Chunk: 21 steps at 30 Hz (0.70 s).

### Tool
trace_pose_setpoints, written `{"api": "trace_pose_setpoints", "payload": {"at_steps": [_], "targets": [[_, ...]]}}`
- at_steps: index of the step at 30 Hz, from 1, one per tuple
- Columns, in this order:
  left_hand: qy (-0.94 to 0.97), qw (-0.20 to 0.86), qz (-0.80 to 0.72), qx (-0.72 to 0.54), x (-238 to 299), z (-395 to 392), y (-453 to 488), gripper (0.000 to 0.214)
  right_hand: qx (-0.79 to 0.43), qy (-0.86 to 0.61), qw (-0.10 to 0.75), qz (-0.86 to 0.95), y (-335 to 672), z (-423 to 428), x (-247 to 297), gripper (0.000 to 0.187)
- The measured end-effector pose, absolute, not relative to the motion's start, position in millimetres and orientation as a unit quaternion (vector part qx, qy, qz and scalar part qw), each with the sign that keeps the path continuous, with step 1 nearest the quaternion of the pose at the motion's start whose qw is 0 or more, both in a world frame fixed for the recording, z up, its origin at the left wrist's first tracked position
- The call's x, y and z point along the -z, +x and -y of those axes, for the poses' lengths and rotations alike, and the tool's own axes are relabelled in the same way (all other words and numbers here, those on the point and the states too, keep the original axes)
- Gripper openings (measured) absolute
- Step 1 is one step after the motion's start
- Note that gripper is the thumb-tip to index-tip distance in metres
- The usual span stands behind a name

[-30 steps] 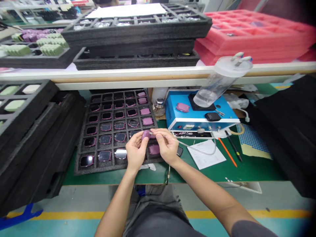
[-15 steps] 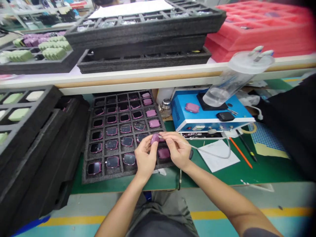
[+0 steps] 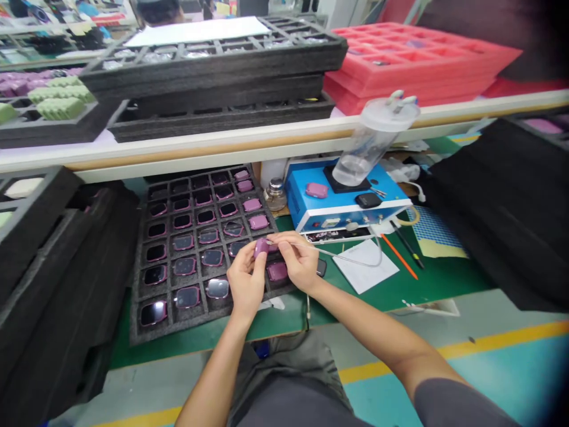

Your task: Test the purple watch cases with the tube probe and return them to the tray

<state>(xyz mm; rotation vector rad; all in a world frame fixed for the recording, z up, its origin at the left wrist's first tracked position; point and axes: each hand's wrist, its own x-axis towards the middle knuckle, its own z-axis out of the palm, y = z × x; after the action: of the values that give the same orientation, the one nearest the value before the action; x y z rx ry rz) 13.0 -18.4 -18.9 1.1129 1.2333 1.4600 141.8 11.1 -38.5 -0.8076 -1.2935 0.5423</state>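
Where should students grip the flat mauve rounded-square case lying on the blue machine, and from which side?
Pinch the flat mauve rounded-square case by two opposite edges with the fingers, probably coming down from the front: it lies flat on the blue metal-cased machine, leaving no room beneath, and the white shelf overhangs behind.

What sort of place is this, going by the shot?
Likely a factory electronics assembly line: pink watch-like cases in a black foam tray, stacked red foam trays on a shelf, and a blue bench machine.
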Motion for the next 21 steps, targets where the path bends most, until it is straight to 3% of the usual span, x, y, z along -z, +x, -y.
{"api": "trace_pose_setpoints", "payload": {"at_steps": [21], "targets": [[0.488, 0.383, -0.511, -0.595, 21.2, 18.0, 17.8, 0.029, -0.266, -0.347, 0.685, 0.583, 150.7, -6.4, 37.8, 0.018]]}}
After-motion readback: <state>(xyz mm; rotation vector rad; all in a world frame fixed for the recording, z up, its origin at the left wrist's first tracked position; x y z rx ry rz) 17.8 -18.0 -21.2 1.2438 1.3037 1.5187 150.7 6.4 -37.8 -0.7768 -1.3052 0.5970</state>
